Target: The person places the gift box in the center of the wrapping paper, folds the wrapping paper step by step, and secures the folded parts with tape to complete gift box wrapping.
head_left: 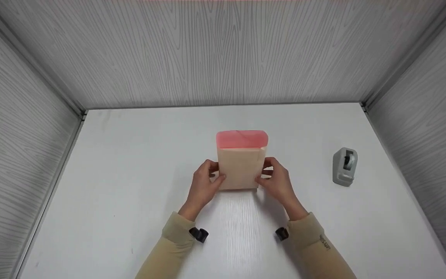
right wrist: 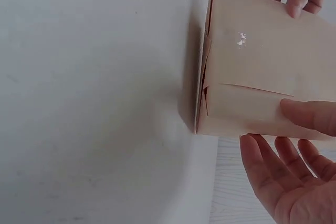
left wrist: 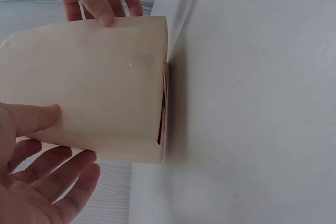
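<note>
Between both hands is a beige paper bag point(head_left: 241, 166), with a pink part point(head_left: 242, 139) showing at its top end. The left hand point(head_left: 204, 185) pinches its left side, thumb on the near face and fingers behind. On the opposite side, the right hand point(head_left: 278, 183) pinches the bag the same way. The right wrist view shows a lengthwise seam on the paper bag point(right wrist: 257, 61) and folded layers, slightly gaping, at its bottom end. In the left wrist view a small glossy spot marks the bag point(left wrist: 110, 77). Whether its bottom end touches the table cannot be told.
A grey tape dispenser point(head_left: 345, 166) with a roll in it stands on the white table point(head_left: 138, 162), right of the hands. Grey wood-grain panels point(head_left: 223, 54) rise at the back and both sides. A small black device sits at each wrist.
</note>
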The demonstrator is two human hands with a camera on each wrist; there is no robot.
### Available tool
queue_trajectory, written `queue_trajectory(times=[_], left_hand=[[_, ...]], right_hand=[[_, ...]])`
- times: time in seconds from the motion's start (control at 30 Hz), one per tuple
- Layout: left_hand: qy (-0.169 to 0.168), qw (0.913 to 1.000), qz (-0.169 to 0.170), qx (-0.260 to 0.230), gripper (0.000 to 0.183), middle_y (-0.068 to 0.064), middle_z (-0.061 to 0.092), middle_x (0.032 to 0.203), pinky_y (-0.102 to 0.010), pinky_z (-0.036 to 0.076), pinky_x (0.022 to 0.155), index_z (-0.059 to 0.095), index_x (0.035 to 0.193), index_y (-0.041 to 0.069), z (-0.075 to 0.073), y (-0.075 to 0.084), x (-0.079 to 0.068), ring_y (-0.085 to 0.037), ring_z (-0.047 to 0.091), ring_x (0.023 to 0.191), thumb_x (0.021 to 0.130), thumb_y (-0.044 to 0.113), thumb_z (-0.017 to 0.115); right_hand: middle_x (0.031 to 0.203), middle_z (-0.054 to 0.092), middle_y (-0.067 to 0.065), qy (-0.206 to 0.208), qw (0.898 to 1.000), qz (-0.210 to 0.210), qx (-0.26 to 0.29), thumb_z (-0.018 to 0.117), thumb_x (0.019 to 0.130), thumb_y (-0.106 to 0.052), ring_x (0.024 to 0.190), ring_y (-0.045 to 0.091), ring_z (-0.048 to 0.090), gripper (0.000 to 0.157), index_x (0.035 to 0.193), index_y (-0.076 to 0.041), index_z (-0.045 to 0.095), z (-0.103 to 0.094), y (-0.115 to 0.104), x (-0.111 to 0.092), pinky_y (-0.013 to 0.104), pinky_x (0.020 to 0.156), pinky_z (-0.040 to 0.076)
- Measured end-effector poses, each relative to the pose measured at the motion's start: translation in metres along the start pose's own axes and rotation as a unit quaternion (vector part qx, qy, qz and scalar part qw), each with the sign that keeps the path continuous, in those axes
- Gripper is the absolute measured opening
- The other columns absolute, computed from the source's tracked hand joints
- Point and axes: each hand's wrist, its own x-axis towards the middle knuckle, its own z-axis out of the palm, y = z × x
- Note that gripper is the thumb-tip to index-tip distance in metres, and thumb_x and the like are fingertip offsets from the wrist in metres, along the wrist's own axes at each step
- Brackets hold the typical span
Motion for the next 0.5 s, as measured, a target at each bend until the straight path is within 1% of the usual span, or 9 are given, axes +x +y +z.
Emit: queue_trajectory(times=[0.07, 0.13, 0.23, 0.37, 0.43, 0.5], left_hand=[[0.001, 1.0000, 0.006, 0.006, 0.023, -0.010, 0.064, 0.107, -0.039, 0.052, 0.086, 0.057, 0.105, 0.004, -0.001, 0.000, -0.003, -0.024, 0.062, 0.104, 0.088, 0.006, 0.072], [-0.001, 0.9999, 0.004, 0.012, 0.023, -0.008, 0.063, 0.107, -0.039, 0.052, 0.087, 0.057, 0.104, 0.005, -0.001, -0.001, -0.005, -0.024, 0.062, 0.105, 0.087, 0.005, 0.072], [-0.007, 0.9999, 0.000, 0.014, 0.028, -0.008, 0.063, 0.109, -0.040, 0.052, 0.087, 0.056, 0.108, 0.005, -0.001, -0.002, -0.009, -0.023, 0.061, 0.106, 0.086, 0.007, 0.074], [-0.012, 0.9999, 0.007, 0.007, 0.041, -0.009, 0.061, 0.116, -0.043, 0.052, 0.087, 0.055, 0.120, 0.004, -0.003, -0.003, -0.014, -0.023, 0.060, 0.108, 0.086, 0.013, 0.076], [-0.010, 0.9998, 0.016, 0.002, 0.046, -0.009, 0.061, 0.118, -0.043, 0.052, 0.086, 0.054, 0.125, 0.003, -0.003, -0.003, -0.016, -0.023, 0.060, 0.108, 0.087, 0.018, 0.076], [-0.005, 0.9997, 0.023, -0.001, 0.048, -0.009, 0.060, 0.118, -0.044, 0.052, 0.086, 0.054, 0.126, 0.003, -0.004, -0.003, -0.017, -0.024, 0.060, 0.108, 0.088, 0.023, 0.075]], right_hand=[[0.111, 0.060, 0.013, -0.008, 1.000, 0.001, -0.005, 0.074, 0.074, 0.011, 0.103, 0.031, 0.063, 0.050, 0.119, 0.001, 0.056, 0.000, 0.001, -0.001, 0.042, 0.086, 0.054], [0.112, 0.060, 0.012, -0.018, 1.000, 0.008, -0.002, 0.074, 0.075, 0.010, 0.103, 0.031, 0.064, 0.049, 0.119, 0.000, 0.055, -0.001, 0.003, -0.003, 0.040, 0.085, 0.054], [0.112, 0.059, 0.011, -0.031, 0.999, 0.013, 0.001, 0.074, 0.075, 0.008, 0.105, 0.030, 0.063, 0.049, 0.118, -0.002, 0.055, -0.004, 0.005, -0.004, 0.039, 0.084, 0.055], [0.113, 0.060, 0.008, -0.041, 0.999, 0.008, 0.016, 0.077, 0.076, 0.003, 0.107, 0.029, 0.061, 0.051, 0.121, -0.004, 0.055, -0.009, 0.006, -0.008, 0.043, 0.085, 0.054], [0.115, 0.060, 0.007, -0.043, 0.999, -0.003, 0.020, 0.079, 0.077, -0.002, 0.108, 0.029, 0.060, 0.053, 0.124, -0.004, 0.056, -0.011, 0.005, -0.011, 0.047, 0.086, 0.053], [0.118, 0.060, 0.006, -0.039, 0.999, -0.017, 0.019, 0.081, 0.078, -0.009, 0.108, 0.028, 0.059, 0.056, 0.128, -0.005, 0.056, -0.013, 0.003, -0.013, 0.050, 0.086, 0.052]])
